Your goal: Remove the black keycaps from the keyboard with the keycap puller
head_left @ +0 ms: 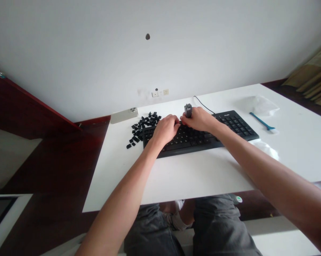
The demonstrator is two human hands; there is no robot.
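Note:
A black keyboard [192, 141] lies on the white table, with many keys gone from its left and middle parts. My right hand [199, 119] is closed around a dark grey tool handle [188, 110] that stands up from the keyboard's upper middle. The tool's lower end is hidden behind my fingers. Over the keyboard's left part, my left hand [166, 128] has its fingers curled and its thumb pointing toward the right hand. Whatever its fingertips grip, if anything, is hidden. Loose black keycaps [147, 122] are scattered left of and behind the keyboard.
A phone [124, 115] lies at the table's back left corner. To the right are a blue brush [262, 121], a clear plastic bag [264, 105] and white crumpled material [267, 149]. The keyboard's cable [204, 105] runs over the back edge near the wall.

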